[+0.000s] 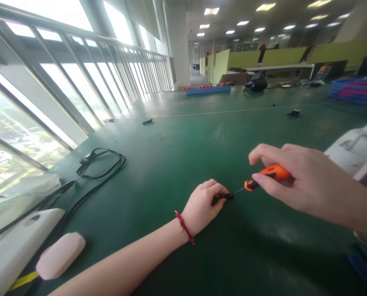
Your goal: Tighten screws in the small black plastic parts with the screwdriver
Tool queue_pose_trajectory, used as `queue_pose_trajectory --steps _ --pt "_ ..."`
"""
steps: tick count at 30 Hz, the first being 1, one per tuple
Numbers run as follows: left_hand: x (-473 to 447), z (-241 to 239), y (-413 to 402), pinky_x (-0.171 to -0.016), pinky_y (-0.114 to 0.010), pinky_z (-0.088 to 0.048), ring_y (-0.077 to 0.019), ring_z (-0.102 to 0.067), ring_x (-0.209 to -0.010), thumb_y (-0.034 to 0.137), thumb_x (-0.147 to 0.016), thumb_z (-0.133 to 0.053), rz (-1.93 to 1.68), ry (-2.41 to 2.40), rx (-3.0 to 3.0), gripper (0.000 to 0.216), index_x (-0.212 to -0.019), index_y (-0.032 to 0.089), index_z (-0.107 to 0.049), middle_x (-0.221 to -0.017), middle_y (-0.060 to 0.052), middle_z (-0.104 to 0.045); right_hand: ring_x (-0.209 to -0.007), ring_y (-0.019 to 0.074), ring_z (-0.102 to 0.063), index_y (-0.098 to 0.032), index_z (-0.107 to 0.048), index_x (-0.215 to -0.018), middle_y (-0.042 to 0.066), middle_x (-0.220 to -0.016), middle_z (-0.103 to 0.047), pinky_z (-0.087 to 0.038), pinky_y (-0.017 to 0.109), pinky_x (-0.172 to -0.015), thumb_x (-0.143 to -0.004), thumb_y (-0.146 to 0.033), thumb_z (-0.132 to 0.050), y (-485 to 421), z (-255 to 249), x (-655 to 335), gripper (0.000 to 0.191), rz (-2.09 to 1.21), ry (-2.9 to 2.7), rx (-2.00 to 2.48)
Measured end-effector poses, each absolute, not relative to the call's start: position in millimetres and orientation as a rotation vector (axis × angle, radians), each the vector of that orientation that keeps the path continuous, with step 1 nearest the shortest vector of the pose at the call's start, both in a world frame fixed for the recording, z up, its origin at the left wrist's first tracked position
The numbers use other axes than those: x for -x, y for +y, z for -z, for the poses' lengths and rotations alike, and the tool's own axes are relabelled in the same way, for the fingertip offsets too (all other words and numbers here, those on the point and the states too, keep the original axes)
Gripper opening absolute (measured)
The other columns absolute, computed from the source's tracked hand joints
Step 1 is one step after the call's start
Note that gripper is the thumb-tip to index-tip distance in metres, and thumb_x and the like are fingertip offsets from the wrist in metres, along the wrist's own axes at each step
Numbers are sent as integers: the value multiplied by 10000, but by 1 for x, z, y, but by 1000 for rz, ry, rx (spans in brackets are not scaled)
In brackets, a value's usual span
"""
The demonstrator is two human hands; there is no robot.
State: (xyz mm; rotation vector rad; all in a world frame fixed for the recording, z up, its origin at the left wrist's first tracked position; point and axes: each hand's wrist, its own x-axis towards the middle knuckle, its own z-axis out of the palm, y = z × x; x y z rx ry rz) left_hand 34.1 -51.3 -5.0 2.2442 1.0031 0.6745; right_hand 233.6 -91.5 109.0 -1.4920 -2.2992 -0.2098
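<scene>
My left hand (pixel 203 205) pinches a small black part (pixel 228 196) on the green table, thumb below and fingers above it. Most of that part is hidden by the fingers, so its kind cannot be told. In my right hand (pixel 306 185) is an orange and black screwdriver (pixel 275 172), its handle end against the palm and the thumb along its side. The index finger is raised off the handle. The thin metal shaft points left and down, with its tip at the right end of the black part.
A black cable (pixel 109 168) loops over the table (pixel 171 152) at left, near a white power bank-like object (pixel 26 242) and a pale pink rounded case (pixel 61 255). Small black pieces lie farther back. A blue basket (pixel 352 91) stands far right, a metal railing (pixel 78 78) at left.
</scene>
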Motion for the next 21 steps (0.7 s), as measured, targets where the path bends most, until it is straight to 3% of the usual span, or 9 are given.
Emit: queue_pose_trajectory --steps 2,4,7,11,15,17,19,21 --pt "-34 6 -51 -767 -274 -483 -161 -577 -837 116 -802 -559 -672 1003 -2251 190 -934 192 -672 -921 -35 -619 -518 161 -478 -261 -531 -775 -33 -499 -508 -311 267 -495 -857 -415 -447 -91 -108 -233 194 213 -2278 1510" --pt "-34 6 -51 -766 -274 -484 -162 -576 -839 116 -802 -557 -671 1005 -2257 182 -926 190 -669 -920 -36 -617 -543 153 -503 -263 -516 -842 -34 -589 -573 -337 265 -508 -820 -381 -497 -92 -108 -232 122 153 -2221 1492" --pt "-35 6 -51 -763 -273 -485 -164 -575 -839 119 -805 -554 -673 1002 -2268 172 -921 187 -661 -915 -38 -615 -586 150 -527 -259 -499 -923 -29 -694 -621 -370 270 -553 -770 -343 -553 -93 -109 -232 183 107 -2222 1480" --pt "-34 5 -51 -761 -273 -487 -163 -574 -831 124 -811 -544 -670 994 -2269 184 -933 191 -664 -908 -41 -610 -542 141 -488 -249 -583 -764 -23 -553 -560 -332 265 -533 -858 -389 -457 -94 -109 -229 210 128 -2255 1481" --pt "-33 5 -50 -768 -275 -489 -162 -572 -830 108 -799 -551 -667 985 -2260 203 -941 188 -673 -915 -43 -611 -546 126 -481 -234 -560 -914 -35 -622 -583 -343 252 -547 -774 -313 -522 -93 -112 -229 165 112 -2229 1444" --pt "-32 5 -49 -772 -275 -489 -160 -569 -828 100 -797 -550 -675 972 -2258 220 -953 190 -677 -916 -43 -611 -493 111 -455 -229 -583 -817 -39 -547 -536 -314 250 -521 -837 -366 -476 -92 -114 -231 175 93 -2249 1462" --pt "-32 5 -49 -777 -275 -489 -157 -566 -825 94 -795 -550 -682 960 -2250 233 -961 191 -681 -916 -42 -610 -434 101 -415 -238 -608 -715 -41 -451 -462 -271 251 -483 -903 -424 -386 -92 -116 -234 346 83 -2258 1503" --pt "-31 5 -49 -778 -275 -489 -154 -567 -824 91 -794 -551 -678 956 -2237 238 -966 190 -682 -919 -40 -611 -430 100 -419 -253 -620 -810 -51 -469 -487 -267 243 -466 -884 -397 -418 -91 -116 -236 259 67 -2238 1509"
